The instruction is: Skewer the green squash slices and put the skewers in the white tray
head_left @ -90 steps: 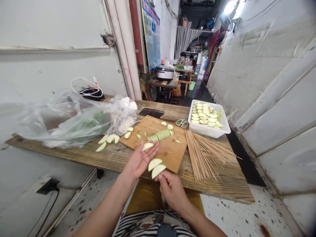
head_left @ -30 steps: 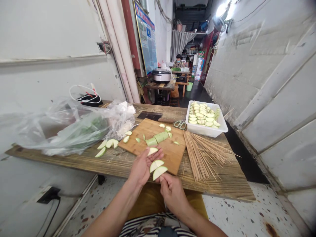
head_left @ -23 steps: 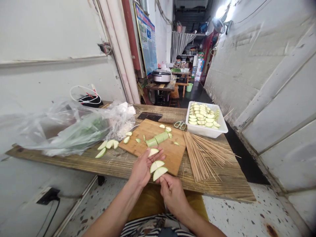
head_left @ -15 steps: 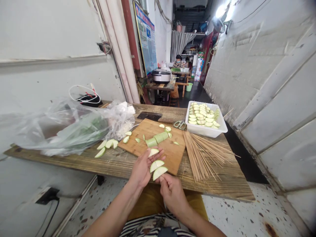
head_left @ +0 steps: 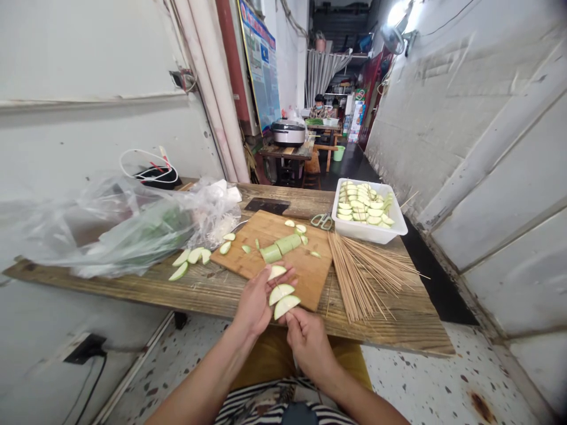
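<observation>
In front of me, my left hand (head_left: 257,301) pinches a pale green-edged vegetable slice (head_left: 277,271) between thumb and fingers. Two more half-round slices (head_left: 286,306) sit just below it, in line on a thin skewer that is mostly hidden. My right hand (head_left: 308,342) grips the skewer's lower end, close under the bottom slice. Beyond my hands, a wooden cutting board (head_left: 310,277) carries a cut length of green vegetable (head_left: 279,248) and small scraps. More loose slices (head_left: 195,255) lie left of the board.
Right of the board, bamboo skewers (head_left: 358,271) are fanned out beside a white tub (head_left: 381,237) of skewered slices. Scissors (head_left: 322,221) and a cleaver (head_left: 268,205) lie behind the board. Plastic bags (head_left: 146,230) cover the left side. A person (head_left: 319,109) sits far back.
The view has shifted slightly. Both hands keep nearly the same position, and the slices on the skewer stay almost unchanged.
</observation>
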Tool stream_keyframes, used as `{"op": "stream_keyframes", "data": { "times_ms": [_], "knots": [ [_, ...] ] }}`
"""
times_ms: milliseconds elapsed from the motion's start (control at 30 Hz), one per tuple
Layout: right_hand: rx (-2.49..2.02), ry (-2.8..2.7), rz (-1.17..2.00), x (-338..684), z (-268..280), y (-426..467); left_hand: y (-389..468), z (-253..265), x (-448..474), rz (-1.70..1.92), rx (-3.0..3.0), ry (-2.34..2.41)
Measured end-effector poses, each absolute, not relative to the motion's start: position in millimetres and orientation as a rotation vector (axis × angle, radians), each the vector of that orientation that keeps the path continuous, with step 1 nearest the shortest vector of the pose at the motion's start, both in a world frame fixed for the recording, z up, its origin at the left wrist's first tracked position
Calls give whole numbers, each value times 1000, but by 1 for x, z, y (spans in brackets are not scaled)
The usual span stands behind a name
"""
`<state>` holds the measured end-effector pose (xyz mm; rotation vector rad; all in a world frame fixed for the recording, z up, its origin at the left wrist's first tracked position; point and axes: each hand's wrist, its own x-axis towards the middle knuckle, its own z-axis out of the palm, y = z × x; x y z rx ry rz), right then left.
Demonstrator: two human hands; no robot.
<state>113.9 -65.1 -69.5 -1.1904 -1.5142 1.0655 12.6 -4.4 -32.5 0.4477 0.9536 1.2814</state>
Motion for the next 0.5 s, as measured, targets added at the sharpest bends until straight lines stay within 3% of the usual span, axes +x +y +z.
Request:
{"op": "stream_keyframes", "data": {
  "times_ms": [500],
  "knots": [
    [-1206, -1505, 1186, 118, -74, -64, 0, -32, 4, 1257, 420, 921]
  ]
}}
